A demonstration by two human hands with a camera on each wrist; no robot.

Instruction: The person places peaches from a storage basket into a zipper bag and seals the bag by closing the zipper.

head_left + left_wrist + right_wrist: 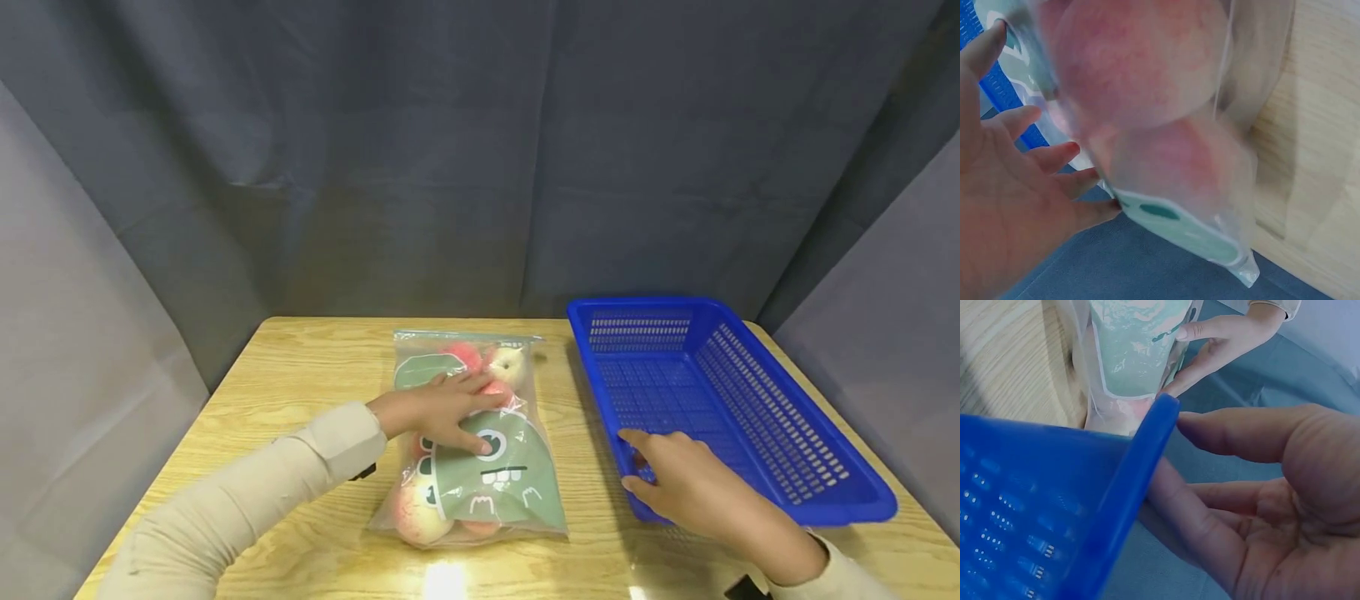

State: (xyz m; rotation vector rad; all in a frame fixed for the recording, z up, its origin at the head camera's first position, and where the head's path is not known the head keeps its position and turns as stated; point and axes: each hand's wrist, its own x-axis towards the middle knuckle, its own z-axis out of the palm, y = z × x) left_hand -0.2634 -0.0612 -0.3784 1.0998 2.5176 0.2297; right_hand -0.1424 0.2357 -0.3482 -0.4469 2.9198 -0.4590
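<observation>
A clear zip bag (534,492) with a green cartoon print lies in the middle of the table, holding several peaches (420,508). On top of it rests my left hand (446,410), its fingers spread across the plastic. In the left wrist view, two pinkish peaches (1141,62) show close up through the plastic. My right hand (686,479) is at the left rim of a blue plastic basket (795,433), near its front corner. Thumb and index fingertips come right up to the rim in the right wrist view, with a gap between them.
Under the bag and basket is a wooden table (315,367). A dark curtain (405,167) hangs behind its back edge, with pale panels (67,350) at both sides. The basket stands along the table's right side.
</observation>
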